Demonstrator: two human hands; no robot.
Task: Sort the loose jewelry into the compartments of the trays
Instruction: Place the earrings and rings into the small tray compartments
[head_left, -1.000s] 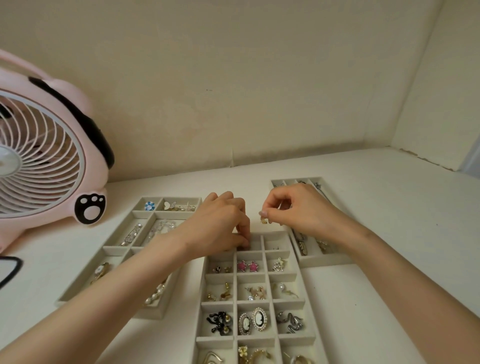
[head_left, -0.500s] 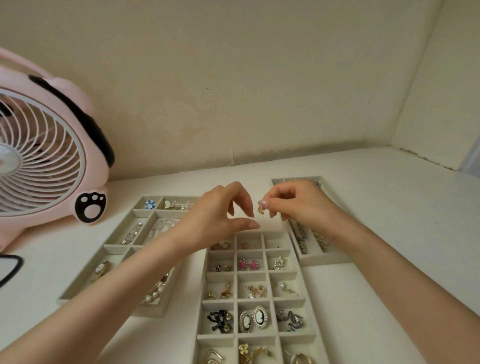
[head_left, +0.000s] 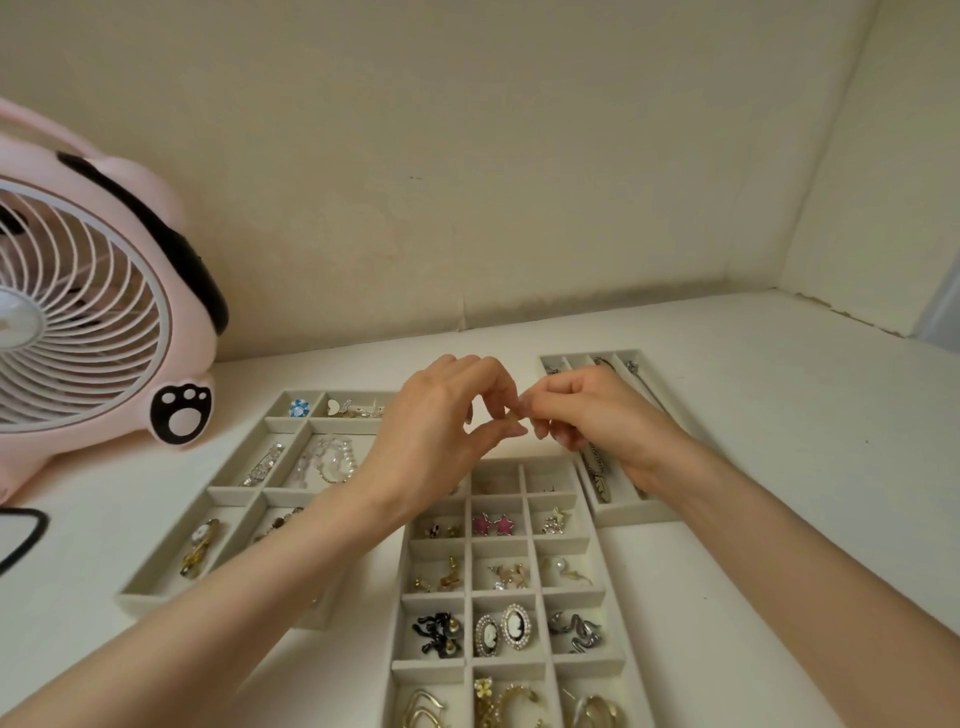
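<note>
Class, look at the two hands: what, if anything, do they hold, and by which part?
A tiny jewelry piece, pinched in the fingertips of the right hand; the left hand meets it with its fingertips. It is too hidden to tell which part.

**Pale corner above a white surface**

A cream back wall (head_left: 467, 156) fills the upper half. It is plain and matt, with faint blotches and a thin vertical seam (head_left: 463, 312) near its foot. On the right it meets a lighter side wall (head_left: 883, 156) at a corner. The joint (head_left: 841, 316) along the foot of that side wall looks dark and chipped. A grey-blue strip (head_left: 941, 306) shows at the far right edge; what it is cannot be told. Below, a white surface (head_left: 779, 415) runs back to both walls. On its left stands a pink fan (head_left: 104, 322) with a white grille, a black band and a black paw print (head_left: 181, 413). A black loop (head_left: 26, 535) lies at the left edge. The light is soft and even, and the shadows are faint.
</note>
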